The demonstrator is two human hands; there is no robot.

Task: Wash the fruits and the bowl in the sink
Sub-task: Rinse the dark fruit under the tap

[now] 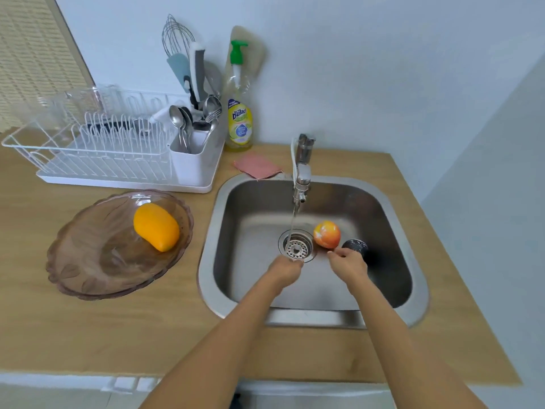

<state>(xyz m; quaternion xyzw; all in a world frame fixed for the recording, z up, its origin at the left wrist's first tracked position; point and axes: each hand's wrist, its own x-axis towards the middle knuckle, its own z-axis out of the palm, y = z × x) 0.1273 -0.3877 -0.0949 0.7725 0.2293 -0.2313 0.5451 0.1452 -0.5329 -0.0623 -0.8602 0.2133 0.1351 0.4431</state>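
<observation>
Both hands reach into the sink (392, 208), close to the drain (297, 245). The left hand (285, 270) is at the near edge of the drain, under the thin stream of water falling from the tap (301, 175); its fingers are curled downward and I cannot tell whether they hold anything. The right hand (349, 262) is just right of the drain with its fingers bent and the tips pinched together; nothing is plainly held between them. The apple (326, 234) lies on the sink floor just right of the drain, just beyond the right fingertips and apart from them as far as can be seen. A dark round fruit (356, 246) lies further right of the drain, right beside the right hand's knuckles.

Three fruits are in view: two in the sink and one mango (156, 227) in the bowl (97, 261). The brown glass bowl stands on the counter (88, 335) left of the sink and holds only the mango. Behind the bowl, the white dish rack (118, 152) has a cup full of spoons and utensils. One bottle of dish soap (240, 116) and one pink cloth (257, 166) sit behind the sink's far left corner.
</observation>
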